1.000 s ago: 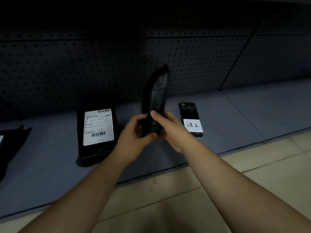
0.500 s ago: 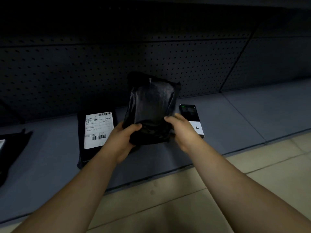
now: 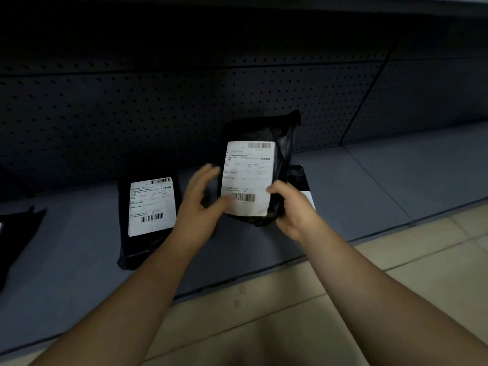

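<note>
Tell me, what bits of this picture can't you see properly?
Head view:
Label on the held parcel: print too small and blurry.
Left hand: motion-blurred; whether it touches the parcel is unclear.
Dark device: mostly hidden behind the parcel and right hand.
Black bag: cut off by the left edge.

The left hand is blurred, and the phone lies mostly hidden behind the held parcel.

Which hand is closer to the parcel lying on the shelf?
Left. The left hand is just right of the flat parcel; the right hand, farther right, grips the other parcel.
</note>
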{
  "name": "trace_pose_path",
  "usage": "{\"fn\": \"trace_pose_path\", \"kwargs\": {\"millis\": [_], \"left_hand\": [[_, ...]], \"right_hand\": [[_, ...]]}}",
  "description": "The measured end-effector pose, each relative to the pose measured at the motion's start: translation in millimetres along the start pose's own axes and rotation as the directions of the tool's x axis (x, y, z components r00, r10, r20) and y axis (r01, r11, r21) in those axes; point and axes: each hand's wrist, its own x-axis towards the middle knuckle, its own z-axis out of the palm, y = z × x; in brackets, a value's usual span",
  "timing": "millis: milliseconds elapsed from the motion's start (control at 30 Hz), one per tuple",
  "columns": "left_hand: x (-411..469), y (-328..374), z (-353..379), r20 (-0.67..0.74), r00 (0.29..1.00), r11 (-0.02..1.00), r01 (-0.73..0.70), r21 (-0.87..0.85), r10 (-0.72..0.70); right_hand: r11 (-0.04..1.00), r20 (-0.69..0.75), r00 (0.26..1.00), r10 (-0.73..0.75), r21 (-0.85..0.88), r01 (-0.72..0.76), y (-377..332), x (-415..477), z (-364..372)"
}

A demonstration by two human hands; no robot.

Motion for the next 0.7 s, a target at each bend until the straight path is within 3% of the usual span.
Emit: {"fn": "trace_pose_path", "kwargs": {"millis": [67, 133, 433, 500, 600, 700], "left_hand": [[6.7, 2.4, -2.2, -0.031, 0.977, 0.971, 0.208, -0.121, -0.213], [9.4, 4.9, -1.7, 0.049, 0.957, 0.921, 0.289, -0.261, -0.287], [13.2, 0.7, 8.2, -0.070, 0.963, 0.915, 0.222, -0.336, -0.259], [11.7, -4.9, 8.7, -0.061, 0.955, 0.923, 0.261, -0.284, -0.289], [6.3, -17.1, 8.7, -0.039, 0.935, 0.935, 0.350, -0.047, -0.352], [1.0, -31.0, 5.2, -0.080, 0.962, 0.934, 0.274, 0.229, -0.262]], "right_hand": [[0.996, 0.041, 0.997, 0.064, 0.063, -0.066, -1.7, -0.2, -7.7], [0.993, 0.099, 0.991, 0.094, 0.063, -0.100, -3.9, -1.7, -9.5], [0.993, 0.043, 0.996, -0.081, -0.088, 0.084, -8.1, 3.3, -10.3], [0.985, 0.012, 0.999, -0.047, -0.164, 0.048, -4.3, 4.7, -12.5], [0.963, -0.083, 0.996, 0.042, -0.261, -0.062, 5.7, 6.4, -18.4], [0.933, -0.151, 0.983, 0.101, -0.329, -0.146, 15.6, 9.4, -24.1]]}}
